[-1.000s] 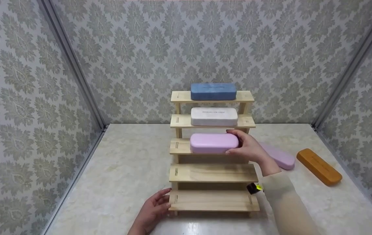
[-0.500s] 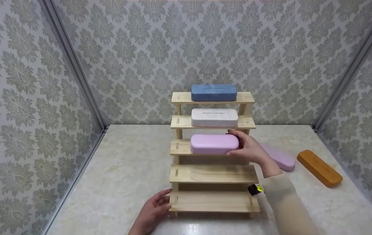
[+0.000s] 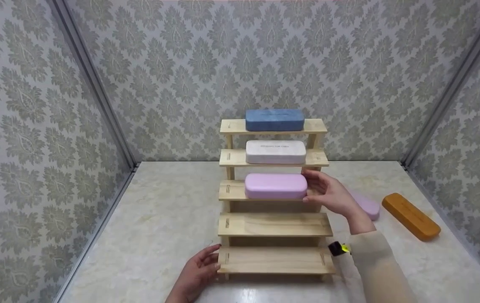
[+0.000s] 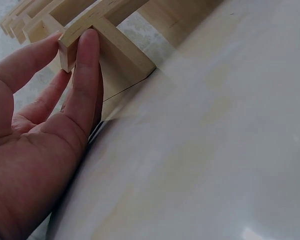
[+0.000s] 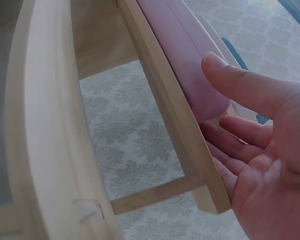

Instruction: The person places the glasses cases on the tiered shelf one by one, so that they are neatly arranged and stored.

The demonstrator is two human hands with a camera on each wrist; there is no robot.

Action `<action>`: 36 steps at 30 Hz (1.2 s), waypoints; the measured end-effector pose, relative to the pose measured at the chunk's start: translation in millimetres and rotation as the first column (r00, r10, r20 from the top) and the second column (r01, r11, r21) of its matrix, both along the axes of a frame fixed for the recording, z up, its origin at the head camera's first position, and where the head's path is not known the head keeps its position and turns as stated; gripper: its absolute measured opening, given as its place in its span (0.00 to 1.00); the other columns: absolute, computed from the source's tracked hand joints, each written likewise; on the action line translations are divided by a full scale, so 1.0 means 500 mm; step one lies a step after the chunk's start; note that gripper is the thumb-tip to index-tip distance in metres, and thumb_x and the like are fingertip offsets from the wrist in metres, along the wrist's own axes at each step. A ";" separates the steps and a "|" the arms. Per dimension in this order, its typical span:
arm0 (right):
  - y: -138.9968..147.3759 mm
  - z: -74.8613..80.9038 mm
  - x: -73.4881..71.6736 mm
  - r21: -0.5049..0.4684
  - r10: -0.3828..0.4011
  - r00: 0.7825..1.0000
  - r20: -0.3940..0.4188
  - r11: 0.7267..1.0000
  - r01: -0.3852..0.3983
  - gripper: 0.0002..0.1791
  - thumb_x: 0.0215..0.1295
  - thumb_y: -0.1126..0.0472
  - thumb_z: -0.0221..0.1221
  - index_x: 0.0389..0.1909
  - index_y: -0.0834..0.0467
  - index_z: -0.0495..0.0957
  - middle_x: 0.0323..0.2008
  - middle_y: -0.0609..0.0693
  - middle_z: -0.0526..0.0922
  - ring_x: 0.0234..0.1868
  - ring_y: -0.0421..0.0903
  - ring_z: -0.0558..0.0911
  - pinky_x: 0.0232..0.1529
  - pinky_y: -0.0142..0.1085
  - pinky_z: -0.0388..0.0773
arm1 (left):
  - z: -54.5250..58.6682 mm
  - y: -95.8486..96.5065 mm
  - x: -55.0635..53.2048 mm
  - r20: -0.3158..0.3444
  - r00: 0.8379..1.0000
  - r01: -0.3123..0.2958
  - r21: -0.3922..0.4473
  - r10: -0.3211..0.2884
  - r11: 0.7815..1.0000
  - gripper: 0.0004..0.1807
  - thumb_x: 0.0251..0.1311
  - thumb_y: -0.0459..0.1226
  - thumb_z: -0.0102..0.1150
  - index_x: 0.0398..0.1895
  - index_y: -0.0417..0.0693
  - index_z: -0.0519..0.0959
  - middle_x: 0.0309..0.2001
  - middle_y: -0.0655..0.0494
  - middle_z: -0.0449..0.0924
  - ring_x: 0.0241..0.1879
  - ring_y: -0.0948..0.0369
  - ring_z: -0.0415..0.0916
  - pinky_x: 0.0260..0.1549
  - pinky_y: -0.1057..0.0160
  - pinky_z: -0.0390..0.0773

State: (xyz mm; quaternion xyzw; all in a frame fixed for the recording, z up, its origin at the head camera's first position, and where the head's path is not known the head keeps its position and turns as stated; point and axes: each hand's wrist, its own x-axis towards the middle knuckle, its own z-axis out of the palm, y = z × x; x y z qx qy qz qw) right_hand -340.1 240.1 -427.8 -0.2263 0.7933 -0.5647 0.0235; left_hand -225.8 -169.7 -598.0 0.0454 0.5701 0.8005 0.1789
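On the middle tier of a stepped wooden display rack (image 3: 276,224) lies a pink glasses case (image 3: 276,185). My right hand (image 3: 334,197) is at the case's right end, its fingers loosely spread. In the right wrist view the thumb (image 5: 235,80) lies by the case's side, and whether it touches cannot be told. My left hand (image 3: 196,271) pinches the left end of the lowest tier, as the left wrist view shows with fingertips (image 4: 88,42) on the wood. A white case (image 3: 276,152) and a blue case (image 3: 274,120) rest on the two tiers above.
Right of the rack, a second pink case (image 3: 366,206) lies on the marbled table (image 3: 160,219), partly hidden by my right forearm. Farther right is an orange case (image 3: 411,216). Patterned walls (image 3: 181,84) enclose the table at the back and sides.
My right hand has loosened its grip on the pink case and drawn slightly to the right. The case has stayed on the middle tier. My left hand has kept its place.
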 end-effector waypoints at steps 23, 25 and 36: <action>0.121 -0.013 0.047 0.033 -0.200 0.976 -0.084 0.978 0.204 0.37 0.63 0.63 0.71 0.71 0.62 0.70 0.69 0.63 0.75 0.63 0.29 0.76 0.63 0.17 0.67 | 0.003 0.000 -0.002 0.007 1.000 -0.017 -0.050 0.018 0.999 0.38 0.67 0.32 0.63 0.77 0.37 0.60 0.58 0.51 0.82 0.52 0.60 0.83 0.47 0.61 0.84; 0.134 -0.017 0.050 0.011 -0.208 0.974 -0.086 0.978 0.210 0.36 0.63 0.65 0.70 0.71 0.64 0.69 0.69 0.64 0.74 0.62 0.26 0.75 0.61 0.16 0.68 | 0.003 -0.001 -0.002 0.007 1.000 -0.012 -0.043 0.013 0.999 0.38 0.67 0.32 0.63 0.78 0.36 0.59 0.58 0.52 0.82 0.52 0.60 0.83 0.47 0.61 0.84; 0.208 -0.050 0.052 -0.028 -0.296 0.955 -0.028 0.955 0.295 0.36 0.67 0.59 0.68 0.72 0.62 0.68 0.65 0.46 0.78 0.60 0.29 0.78 0.57 0.21 0.76 | -0.001 0.000 0.001 -0.014 1.000 0.002 -0.028 -0.002 1.000 0.38 0.67 0.31 0.62 0.77 0.35 0.59 0.58 0.51 0.81 0.52 0.60 0.82 0.47 0.61 0.84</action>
